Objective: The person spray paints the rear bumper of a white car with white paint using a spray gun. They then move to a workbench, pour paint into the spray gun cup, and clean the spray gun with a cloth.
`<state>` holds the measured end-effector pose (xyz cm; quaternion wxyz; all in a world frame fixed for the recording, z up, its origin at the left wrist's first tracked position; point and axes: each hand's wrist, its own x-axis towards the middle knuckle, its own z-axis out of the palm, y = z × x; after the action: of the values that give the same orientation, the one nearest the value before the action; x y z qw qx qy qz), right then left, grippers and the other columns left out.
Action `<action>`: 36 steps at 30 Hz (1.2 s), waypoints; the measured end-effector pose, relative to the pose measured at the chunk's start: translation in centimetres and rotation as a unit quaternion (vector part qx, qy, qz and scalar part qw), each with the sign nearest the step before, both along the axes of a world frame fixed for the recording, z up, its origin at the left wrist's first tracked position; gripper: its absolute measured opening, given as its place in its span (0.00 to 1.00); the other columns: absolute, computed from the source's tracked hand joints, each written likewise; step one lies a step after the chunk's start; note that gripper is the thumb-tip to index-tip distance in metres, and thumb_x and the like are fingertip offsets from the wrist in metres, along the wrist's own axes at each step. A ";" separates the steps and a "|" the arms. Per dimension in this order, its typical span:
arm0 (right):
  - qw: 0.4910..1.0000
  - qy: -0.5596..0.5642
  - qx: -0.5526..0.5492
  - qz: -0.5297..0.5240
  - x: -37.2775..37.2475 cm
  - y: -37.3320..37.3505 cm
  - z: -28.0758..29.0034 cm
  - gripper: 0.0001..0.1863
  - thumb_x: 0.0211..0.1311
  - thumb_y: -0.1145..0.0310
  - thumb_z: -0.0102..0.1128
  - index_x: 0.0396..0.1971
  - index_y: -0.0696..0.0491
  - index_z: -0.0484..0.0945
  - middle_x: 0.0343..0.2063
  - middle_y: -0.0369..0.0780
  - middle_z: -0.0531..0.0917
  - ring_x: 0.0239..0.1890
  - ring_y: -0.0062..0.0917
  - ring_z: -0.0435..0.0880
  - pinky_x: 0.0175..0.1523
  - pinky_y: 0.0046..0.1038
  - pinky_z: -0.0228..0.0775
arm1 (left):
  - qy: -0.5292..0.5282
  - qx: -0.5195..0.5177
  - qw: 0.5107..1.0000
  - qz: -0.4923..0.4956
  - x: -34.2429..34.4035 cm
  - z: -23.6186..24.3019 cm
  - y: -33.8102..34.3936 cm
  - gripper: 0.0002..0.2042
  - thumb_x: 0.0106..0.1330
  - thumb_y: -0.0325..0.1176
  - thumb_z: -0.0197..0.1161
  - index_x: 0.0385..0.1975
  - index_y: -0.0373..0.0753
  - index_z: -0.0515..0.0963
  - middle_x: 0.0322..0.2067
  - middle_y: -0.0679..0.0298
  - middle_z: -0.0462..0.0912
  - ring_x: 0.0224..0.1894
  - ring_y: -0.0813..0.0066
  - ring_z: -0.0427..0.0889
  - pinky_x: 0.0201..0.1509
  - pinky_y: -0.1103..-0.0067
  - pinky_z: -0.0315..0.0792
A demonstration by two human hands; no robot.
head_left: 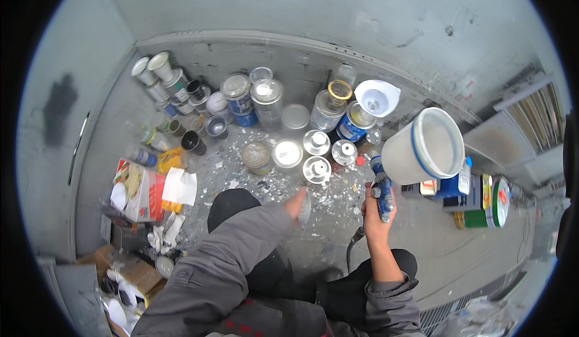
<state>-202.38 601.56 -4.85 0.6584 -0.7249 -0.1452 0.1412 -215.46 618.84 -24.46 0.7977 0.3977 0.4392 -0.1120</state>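
Note:
My right hand (379,227) is wrapped round a blue spray gun (381,193). A large translucent white paint cup (401,159) with a blue band is joined to the gun, tilted right, its mouth uncovered. From its lower end a dark hose (354,240) hangs down beside my knee. My left hand (294,205) is low over the floor and smeared by motion. It grips a thin, clear plastic piece (306,209) whose exact kind I cannot make out. Just beyond stand several metal cans with white caps, one a can (317,169) closest to that hand.
Paint tins (267,98) and a white funnel-like cup (378,97) line the back wall. Stacked cups (160,65) stand far left. A red-white box (145,195) and crumpled paper (166,231) lie left; a green tin (499,203) lies right. Paint flecks cover the floor (265,189).

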 end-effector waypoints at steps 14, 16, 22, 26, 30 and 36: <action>0.864 -0.145 0.110 0.470 -10.0 19.1 -7.3 0.40 0.67 0.83 0.62 0.79 0.59 0.60 0.75 0.49 0.69 0.77 0.35 0.67 0.80 0.35 0.52 | -0.226 0.214 0.706 0.637 -25.9 30.3 -6.8 0.34 0.86 0.59 0.31 0.75 0.37 0.64 0.63 0.52 0.79 0.62 0.55 0.83 0.70 0.57 0.76; 0.833 -0.116 0.125 0.527 -15.1 20.7 -7.6 0.41 0.66 0.84 0.61 0.79 0.59 0.60 0.76 0.49 0.68 0.77 0.35 0.66 0.80 0.34 0.51 | -0.217 0.238 0.638 0.700 -28.6 31.1 -11.3 0.34 0.86 0.59 0.31 0.75 0.37 0.65 0.64 0.53 0.78 0.63 0.56 0.82 0.71 0.55 0.75; 0.717 -0.064 0.088 0.688 -29.1 20.8 -10.6 0.40 0.64 0.86 0.63 0.78 0.53 0.67 0.73 0.46 0.74 0.74 0.34 0.72 0.76 0.33 0.60 | -0.182 0.265 0.518 0.793 -35.5 31.3 -20.9 0.33 0.86 0.59 0.35 0.70 0.36 0.69 0.63 0.52 0.80 0.64 0.55 0.81 0.71 0.52 0.75; 0.648 0.033 0.096 0.755 -38.0 18.9 -11.1 0.40 0.65 0.86 0.60 0.78 0.54 0.65 0.75 0.45 0.72 0.75 0.31 0.71 0.76 0.31 0.60 | -0.195 0.262 0.382 0.865 -37.9 32.3 -25.8 0.33 0.85 0.60 0.35 0.66 0.34 0.71 0.59 0.50 0.82 0.63 0.53 0.82 0.69 0.51 0.76; 0.608 -0.009 0.135 0.782 -45.0 17.9 -10.3 0.39 0.65 0.83 0.60 0.78 0.53 0.67 0.73 0.44 0.74 0.74 0.31 0.72 0.75 0.30 0.62 | -0.200 0.272 0.308 0.890 -38.5 33.5 -29.1 0.34 0.85 0.61 0.33 0.65 0.36 0.72 0.57 0.48 0.82 0.62 0.45 0.83 0.64 0.54 0.79; 0.589 -0.174 0.155 0.773 -49.6 20.4 -10.2 0.40 0.58 0.81 0.64 0.74 0.48 0.73 0.56 0.46 0.83 0.57 0.36 0.81 0.67 0.33 0.70 | -0.186 0.257 0.262 0.911 -38.7 33.5 -32.8 0.35 0.84 0.64 0.33 0.65 0.40 0.72 0.57 0.47 0.82 0.58 0.41 0.85 0.55 0.60 0.80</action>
<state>-252.02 621.96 -15.09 0.3659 -0.2376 -0.7828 0.4437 -254.19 586.02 9.09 0.2909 -0.0704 0.3578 0.8846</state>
